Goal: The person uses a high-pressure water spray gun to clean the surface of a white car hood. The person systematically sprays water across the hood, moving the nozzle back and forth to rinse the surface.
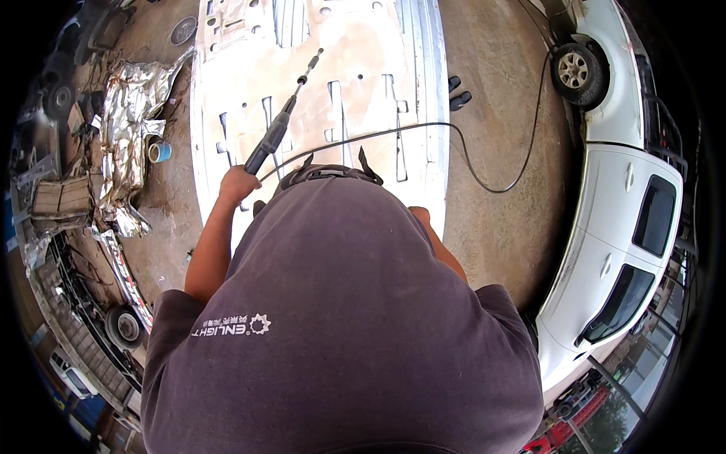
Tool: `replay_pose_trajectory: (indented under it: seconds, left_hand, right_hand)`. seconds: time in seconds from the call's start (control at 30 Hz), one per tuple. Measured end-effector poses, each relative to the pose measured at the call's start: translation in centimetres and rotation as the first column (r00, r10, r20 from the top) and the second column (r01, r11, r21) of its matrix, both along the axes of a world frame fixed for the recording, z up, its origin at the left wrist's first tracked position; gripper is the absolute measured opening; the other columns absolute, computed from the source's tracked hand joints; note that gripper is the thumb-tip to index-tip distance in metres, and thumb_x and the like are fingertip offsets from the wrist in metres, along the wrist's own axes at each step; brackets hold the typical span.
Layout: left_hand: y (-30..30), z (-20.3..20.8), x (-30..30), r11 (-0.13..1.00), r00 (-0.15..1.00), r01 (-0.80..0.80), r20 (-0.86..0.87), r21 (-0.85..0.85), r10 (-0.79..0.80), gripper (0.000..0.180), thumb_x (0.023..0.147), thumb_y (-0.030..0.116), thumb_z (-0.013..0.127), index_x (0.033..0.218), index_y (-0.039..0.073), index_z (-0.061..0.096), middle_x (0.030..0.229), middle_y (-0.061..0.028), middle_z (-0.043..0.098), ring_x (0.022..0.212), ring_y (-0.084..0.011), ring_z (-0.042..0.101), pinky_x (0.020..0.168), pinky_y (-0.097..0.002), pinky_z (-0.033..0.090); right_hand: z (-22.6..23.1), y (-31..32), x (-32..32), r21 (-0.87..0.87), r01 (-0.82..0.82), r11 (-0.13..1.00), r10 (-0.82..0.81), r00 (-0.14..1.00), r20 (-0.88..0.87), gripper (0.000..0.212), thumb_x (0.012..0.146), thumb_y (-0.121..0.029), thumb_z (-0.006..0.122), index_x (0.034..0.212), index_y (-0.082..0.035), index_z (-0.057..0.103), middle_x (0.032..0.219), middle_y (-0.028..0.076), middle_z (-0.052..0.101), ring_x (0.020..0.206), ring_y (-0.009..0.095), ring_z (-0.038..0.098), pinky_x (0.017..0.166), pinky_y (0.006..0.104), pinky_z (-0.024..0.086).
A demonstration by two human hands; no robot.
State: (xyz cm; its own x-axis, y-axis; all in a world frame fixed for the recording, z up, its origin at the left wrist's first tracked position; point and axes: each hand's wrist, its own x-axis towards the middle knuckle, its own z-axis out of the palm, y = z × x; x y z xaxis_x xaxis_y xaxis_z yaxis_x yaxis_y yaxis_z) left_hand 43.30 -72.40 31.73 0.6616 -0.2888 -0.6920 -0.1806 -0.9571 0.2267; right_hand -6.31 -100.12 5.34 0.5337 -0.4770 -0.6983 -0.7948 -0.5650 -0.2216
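My left hand (240, 184) is closed around the rear end of a long, dark grey hand tool (272, 138). Its slim metal shaft points away from me, ending in a small dark tip. The tool lies over a big pale metal panel (340, 76) with slots and raised ribs; whether the tip touches it I cannot tell. A black cable or hose (393, 130) runs close by the grip and off to the right. At the right side of my body, only part of my right hand (420, 215) shows near the panel's edge; its fingers are hidden.
Crumpled silvery sheet (132, 129) and a blue tin (159, 152) lie left of the panel. Dark footwear (458, 94) sits along its right edge. Farther right stands a white vehicle (616, 197). The black line loops over the brown floor (507, 219). A loose wheel (124, 326) is at lower left.
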Motion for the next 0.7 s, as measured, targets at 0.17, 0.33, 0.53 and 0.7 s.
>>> replay_pose_trajectory:
  seconds: [0.17,0.33,0.53,0.7]
  left_hand:
    - [-0.1,-0.4,0.0,1.000,1.000,-0.012,-0.026,0.015,0.013,0.044,0.064,0.022,0.079,0.102,-0.001,0.074,0.096,-0.0220,0.074,0.092,-0.0350,0.072,0.083,-0.0416,0.056]
    - [-0.5,0.1,-0.6,0.994,0.998,0.049,-0.030,0.095,-0.046,0.042,0.067,0.022,0.079,0.103,0.001,0.074,0.100,-0.0215,0.074,0.096,-0.0348,0.072,0.086,-0.0417,0.056]
    - [-0.8,0.6,-0.8,0.993,0.995,0.093,0.019,0.074,-0.094,0.042,0.066,0.022,0.078,0.102,0.001,0.074,0.098,-0.0211,0.074,0.094,-0.0353,0.072,0.085,-0.0421,0.056]
    - [-0.1,-0.6,-0.2,0.999,0.998,0.052,0.030,0.011,-0.053,0.044,0.064,0.023,0.078,0.102,0.000,0.074,0.095,-0.0224,0.074,0.092,-0.0358,0.072,0.083,-0.0425,0.056]
  right_hand:
    - [0.9,0.1,0.8,-0.078,-0.210,0.974,0.201,0.973,-0.116,0.025,0.090,-0.011,0.054,0.103,-0.009,0.075,0.100,0.016,0.073,0.095,0.031,0.070,0.082,0.0426,0.054]
    - [0.8,0.2,0.7,-0.108,-0.192,0.975,0.185,0.980,-0.075,0.023,0.087,-0.008,0.057,0.102,-0.009,0.075,0.099,0.015,0.073,0.095,0.031,0.070,0.082,0.0421,0.054]
    - [-2.5,0.5,-1.2,0.121,0.283,0.951,-0.292,0.955,0.057,0.028,0.084,-0.003,0.061,0.108,-0.009,0.073,0.095,0.014,0.074,0.091,0.027,0.071,0.077,0.0386,0.055]
    - [-1.3,0.4,-0.2,-0.053,-0.061,0.997,0.056,0.994,-0.097,0.030,0.085,-0.005,0.061,0.112,-0.011,0.073,0.096,0.013,0.074,0.092,0.026,0.072,0.078,0.0383,0.055]
